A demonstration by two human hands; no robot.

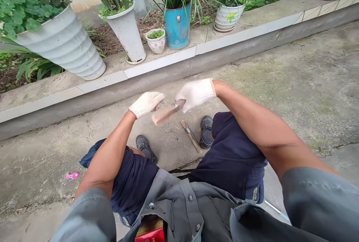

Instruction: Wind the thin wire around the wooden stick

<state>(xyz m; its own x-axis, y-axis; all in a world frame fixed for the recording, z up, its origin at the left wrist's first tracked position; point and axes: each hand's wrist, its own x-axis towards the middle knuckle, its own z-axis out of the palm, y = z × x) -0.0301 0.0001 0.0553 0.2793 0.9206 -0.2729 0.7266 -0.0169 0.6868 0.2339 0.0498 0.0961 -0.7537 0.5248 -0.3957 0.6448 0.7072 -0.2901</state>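
My right hand (195, 94), in a white knit glove, grips the end of a flat piece of wood (165, 115) with wire wound round it near my fingers. The wood is blurred by motion and points down to the left. To its left, my gloved left hand (147, 103) is closed, its fingertips pinched above the far end of the wood and apart from it. A small dark bit shows under those fingers, too unclear to name. Below, on the concrete between my shoes, lies a narrow wooden stick (192, 137) with wire bound near its upper end.
A low tiled ledge (162, 62) runs across in front. Several potted plants stand on it, among them a blue pot (177, 28) and a large white ribbed pot (67, 45). A pink tag-like thing (72, 175) lies on the concrete at left.
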